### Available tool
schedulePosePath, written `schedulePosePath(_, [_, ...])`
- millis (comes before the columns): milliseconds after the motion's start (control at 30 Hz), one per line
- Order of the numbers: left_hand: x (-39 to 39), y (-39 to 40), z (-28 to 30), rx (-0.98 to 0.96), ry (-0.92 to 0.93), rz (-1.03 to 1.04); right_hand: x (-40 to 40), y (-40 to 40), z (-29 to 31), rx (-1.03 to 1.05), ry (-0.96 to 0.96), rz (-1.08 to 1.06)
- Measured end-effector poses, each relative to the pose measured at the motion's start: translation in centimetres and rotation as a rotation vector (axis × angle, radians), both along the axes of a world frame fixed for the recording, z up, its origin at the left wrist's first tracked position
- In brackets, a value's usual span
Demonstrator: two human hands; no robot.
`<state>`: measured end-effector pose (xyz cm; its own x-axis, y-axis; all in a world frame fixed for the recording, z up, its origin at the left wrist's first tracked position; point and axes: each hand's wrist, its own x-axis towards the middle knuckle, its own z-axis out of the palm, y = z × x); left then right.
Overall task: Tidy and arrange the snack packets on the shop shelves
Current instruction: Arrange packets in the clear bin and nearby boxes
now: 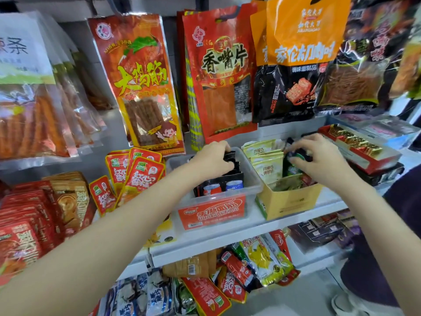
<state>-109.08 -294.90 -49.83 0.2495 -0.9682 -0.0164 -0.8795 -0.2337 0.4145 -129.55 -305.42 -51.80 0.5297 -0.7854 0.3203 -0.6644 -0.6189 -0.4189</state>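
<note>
1. Two bare hands reach over the middle white shelf, one into each of two containers standing side by side at its front edge.
2. The left hand is in the clear plastic tub, fingers curled over the tops of a row of black packets standing upright there, gripping them at their upper edge.
3. At the front of that tub two packets show small can pictures, one red and one blue, and a red label covers the tub's front wall.
4. The right hand is over the yellow cardboard box just right of the tub; thumb and fingers pinch a small dark packet with a green patch above the box's contents.
5. Pale green packets stand upright in the left part of the box, touching the dark one being held.
6. To the left of the tub, red sachets fan out upright, and further left a stack of red and gold packets leans back.
7. Above, large bags hang in a row: an orange-red one, a red one, and an orange-and-black one.
8. To the right of the box lies a red and gold display carton.
9. On the shelf below, a loose jumble of red, yellow and blue-white packets lies at all angles.
</note>
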Motion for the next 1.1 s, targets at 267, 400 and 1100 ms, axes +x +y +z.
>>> schedulePosePath(267, [-4.7, -3.7, -2.0, -0.009, 0.008, -0.266, -1.9, -3.6, -1.7, 0.181, 0.156, -0.086])
schedulePosePath(400, [-5.7, -5.3, -3.3, 0.037, -0.113, -0.33, -1.9, -3.8, -2.3, 0.096, 0.156, -0.105])
schedulePosePath(1100, [-5.8, -3.5, -2.4, -0.184, 0.241, -0.241, -6.1, 3.8, 7.0, -0.165, -0.266, -0.036])
